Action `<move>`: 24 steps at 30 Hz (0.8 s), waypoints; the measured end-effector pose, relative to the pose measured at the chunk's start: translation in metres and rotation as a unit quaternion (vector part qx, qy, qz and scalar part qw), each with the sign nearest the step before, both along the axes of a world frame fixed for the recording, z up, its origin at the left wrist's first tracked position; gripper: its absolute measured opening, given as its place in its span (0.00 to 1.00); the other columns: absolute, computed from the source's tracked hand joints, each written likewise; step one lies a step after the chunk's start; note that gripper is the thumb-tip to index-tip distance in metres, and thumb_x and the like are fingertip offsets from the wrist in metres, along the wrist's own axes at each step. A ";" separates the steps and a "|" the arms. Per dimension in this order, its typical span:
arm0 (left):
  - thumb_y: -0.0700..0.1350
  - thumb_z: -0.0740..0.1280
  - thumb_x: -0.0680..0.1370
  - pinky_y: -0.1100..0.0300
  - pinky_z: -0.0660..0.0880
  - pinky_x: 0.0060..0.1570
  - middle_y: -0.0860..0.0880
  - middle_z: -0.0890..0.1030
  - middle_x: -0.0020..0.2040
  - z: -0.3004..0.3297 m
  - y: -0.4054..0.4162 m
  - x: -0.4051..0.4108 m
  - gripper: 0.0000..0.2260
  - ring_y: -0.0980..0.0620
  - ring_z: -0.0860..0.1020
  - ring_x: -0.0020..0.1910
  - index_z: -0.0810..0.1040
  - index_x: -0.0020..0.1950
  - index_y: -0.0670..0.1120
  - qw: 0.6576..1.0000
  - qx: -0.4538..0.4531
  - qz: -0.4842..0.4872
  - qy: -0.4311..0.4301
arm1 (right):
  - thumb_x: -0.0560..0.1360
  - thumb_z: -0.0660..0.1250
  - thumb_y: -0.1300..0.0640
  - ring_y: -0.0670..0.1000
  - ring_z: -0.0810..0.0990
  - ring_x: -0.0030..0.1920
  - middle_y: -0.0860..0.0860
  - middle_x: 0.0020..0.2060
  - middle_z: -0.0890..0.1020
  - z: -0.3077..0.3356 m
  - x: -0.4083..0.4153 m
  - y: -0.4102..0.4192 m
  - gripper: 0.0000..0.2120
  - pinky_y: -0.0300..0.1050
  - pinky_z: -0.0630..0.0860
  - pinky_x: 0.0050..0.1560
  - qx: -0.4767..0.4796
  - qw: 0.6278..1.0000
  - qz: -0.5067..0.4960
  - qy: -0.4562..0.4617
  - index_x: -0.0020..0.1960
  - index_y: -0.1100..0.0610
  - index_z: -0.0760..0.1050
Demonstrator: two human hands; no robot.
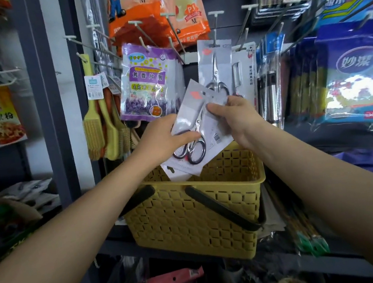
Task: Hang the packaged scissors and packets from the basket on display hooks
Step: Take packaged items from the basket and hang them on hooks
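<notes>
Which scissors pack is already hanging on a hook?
The upright scissors pack beside the purple packet hangs on a hook; the tilted one is gripped by both hands above the basket.

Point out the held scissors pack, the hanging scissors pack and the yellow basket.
held scissors pack (197,116): head view, card middle.
hanging scissors pack (213,68): head view, blades.
yellow basket (190,224): head view, front wall.
</notes>
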State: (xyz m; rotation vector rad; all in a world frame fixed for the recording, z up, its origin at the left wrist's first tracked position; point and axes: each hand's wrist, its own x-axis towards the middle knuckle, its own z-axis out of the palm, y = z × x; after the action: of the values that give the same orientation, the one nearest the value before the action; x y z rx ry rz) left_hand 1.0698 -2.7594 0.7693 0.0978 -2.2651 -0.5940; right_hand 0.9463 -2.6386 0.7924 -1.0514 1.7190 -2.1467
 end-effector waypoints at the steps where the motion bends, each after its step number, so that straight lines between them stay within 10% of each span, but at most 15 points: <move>1: 0.52 0.68 0.72 0.56 0.71 0.36 0.52 0.80 0.37 0.001 -0.003 0.003 0.09 0.54 0.78 0.36 0.78 0.42 0.46 0.999 0.023 -0.030 -0.017 | 0.75 0.67 0.63 0.53 0.82 0.37 0.54 0.39 0.82 0.000 -0.005 0.000 0.02 0.49 0.82 0.44 -0.006 1.000 -0.001 -0.019 0.44 0.60 0.73; 9: 0.40 0.64 0.74 0.64 0.80 0.42 0.53 0.85 0.38 -0.012 -0.028 0.010 0.06 0.56 0.83 0.39 0.78 0.48 0.48 0.918 0.345 -0.189 -0.045 | 0.79 0.60 0.64 0.54 0.80 0.44 0.55 0.45 0.81 0.017 -0.022 0.008 0.03 0.56 0.78 0.55 -0.051 0.996 0.026 -0.070 0.49 0.58 0.70; 14: 0.41 0.64 0.76 0.55 0.75 0.44 0.45 0.82 0.40 -0.009 -0.029 -0.003 0.06 0.47 0.79 0.41 0.79 0.43 0.40 0.944 0.317 -0.051 0.078 | 0.77 0.61 0.66 0.49 0.80 0.30 0.52 0.32 0.81 0.032 -0.023 0.017 0.07 0.42 0.77 0.31 -0.062 0.996 -0.052 -0.032 0.42 0.58 0.70; 20: 0.48 0.65 0.76 0.53 0.66 0.33 0.43 0.75 0.30 0.017 -0.026 -0.003 0.14 0.41 0.74 0.34 0.74 0.34 0.41 0.987 -0.116 0.113 -0.006 | 0.75 0.63 0.66 0.51 0.80 0.32 0.54 0.36 0.82 0.045 -0.022 0.018 0.08 0.41 0.78 0.35 -0.029 0.989 -0.098 0.105 0.54 0.61 0.72; 24: 0.51 0.63 0.76 0.53 0.68 0.35 0.48 0.72 0.30 0.045 -0.017 -0.006 0.14 0.45 0.71 0.36 0.73 0.37 0.42 0.972 -0.198 0.128 0.020 | 0.74 0.67 0.64 0.50 0.83 0.35 0.55 0.38 0.83 0.068 -0.017 0.009 0.05 0.44 0.82 0.41 -0.066 0.983 -0.102 0.135 0.41 0.57 0.75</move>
State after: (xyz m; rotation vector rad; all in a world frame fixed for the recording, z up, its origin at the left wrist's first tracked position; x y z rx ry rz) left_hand 1.0641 -2.7763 0.8147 0.1734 -2.2394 -0.0032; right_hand 0.9288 -2.6298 0.8602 -1.3048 1.8980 -2.3628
